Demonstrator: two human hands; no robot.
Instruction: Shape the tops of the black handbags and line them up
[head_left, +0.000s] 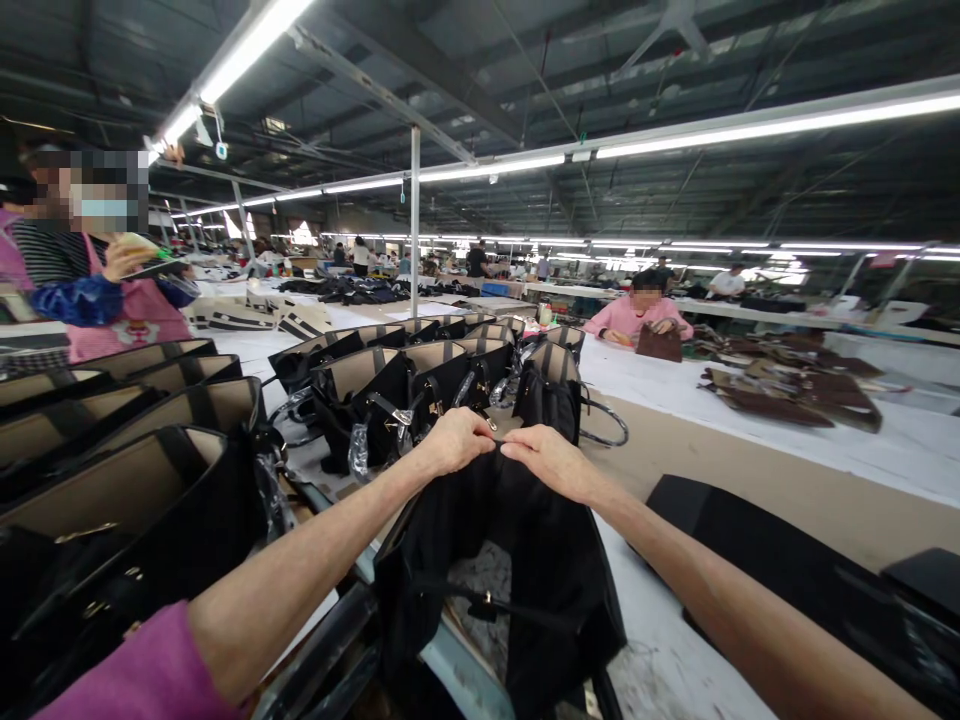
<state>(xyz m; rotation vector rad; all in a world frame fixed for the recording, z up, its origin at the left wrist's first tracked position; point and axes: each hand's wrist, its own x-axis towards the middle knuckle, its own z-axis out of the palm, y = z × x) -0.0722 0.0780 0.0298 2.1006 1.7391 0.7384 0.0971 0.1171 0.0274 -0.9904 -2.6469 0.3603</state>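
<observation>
A black handbag (555,600) lies in front of me, with a strap and a gold-coloured clasp across its near part. Over its far end, my left hand (459,442) and my right hand (546,458) come close together. Both are closed, thumbs and fingertips pinching a short dark strip of the bag between them. A small gold-coloured metal piece shows by my left fingertips. Whether the strip is a strap or the bag's edge I cannot tell. Just beyond my hands stand several black bags (360,400) with beige linings and plastic-wrapped fittings.
More open black bags (135,500) crowd the left side. Flat black pieces (765,560) lie at right on the brown-and-white table (720,450). Beyond are brown pieces (802,385) and a seated co-worker (641,310). Another person (112,270) stands at left. A white post (415,220) rises mid-table.
</observation>
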